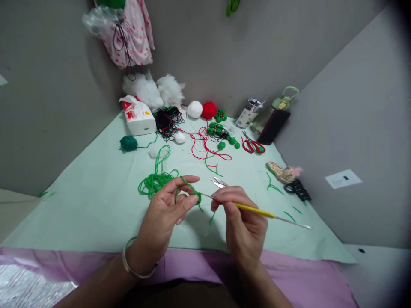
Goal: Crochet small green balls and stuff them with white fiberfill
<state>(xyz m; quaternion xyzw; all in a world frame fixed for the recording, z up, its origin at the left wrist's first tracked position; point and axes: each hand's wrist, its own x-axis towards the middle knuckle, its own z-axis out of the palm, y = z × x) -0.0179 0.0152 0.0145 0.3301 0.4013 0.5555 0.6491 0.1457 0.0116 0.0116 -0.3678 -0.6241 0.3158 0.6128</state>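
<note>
Between the thumb and fingers of my left hand (170, 205) is a small green crochet piece (198, 198), with a short tail hanging below it. Green yarn runs over my raised left index finger from a loose green yarn heap (154, 183) on the table behind. My right hand (242, 218) grips a crochet hook (255, 209) by its yellow handle, pen-like. The hook's left metal tip meets the green piece; its other metal end points right. Small silver snips (219, 183) lie just beyond my right hand, partly hidden.
Toward the back stand a tissue pack (139, 122), a white yarn ball (194, 110), a red yarn ball (209, 110), a pen holder (248, 114) and a bottle (272, 112). Red-handled scissors (253, 146) lie right of tangled red yarn (205, 143). A teal yarn ball (128, 143) sits left.
</note>
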